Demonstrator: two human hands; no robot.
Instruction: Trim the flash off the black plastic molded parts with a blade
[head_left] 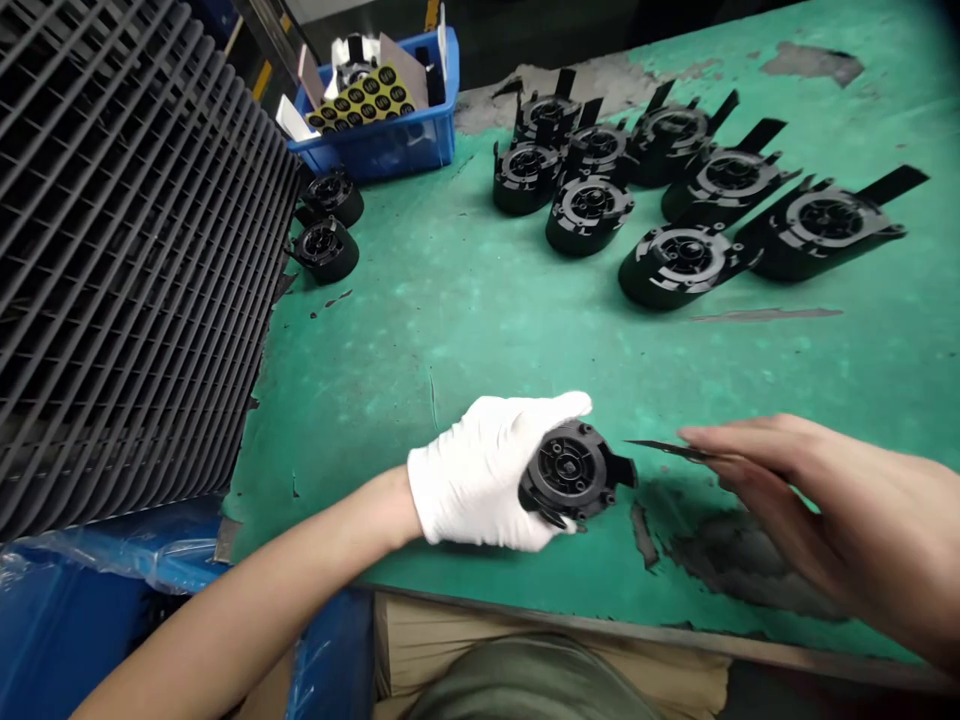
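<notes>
At a green worktop (pixel 450 330) where black plastic housings (pixel 589 207) stand, finished or not impossible to tell, your gloved left hand (pixel 484 475) wraps its grip around a round housing (pixel 574 470) near the front edge, seemingly mid-work, your bare right hand (pixel 862 505) pinching a thin pointed tool (pixel 667 448) just beside it.

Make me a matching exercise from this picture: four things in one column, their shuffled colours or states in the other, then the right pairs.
1. left hand
2. right hand
3. small bin
4. tabletop

A. blue, with a yellow-and-black sheet in it
B. bare, holding a thin pointed tool
C. green, with worn grey patches
D. in a white glove, gripping a black round part

Right pairs: 1-D, 2-B, 3-A, 4-C
</notes>
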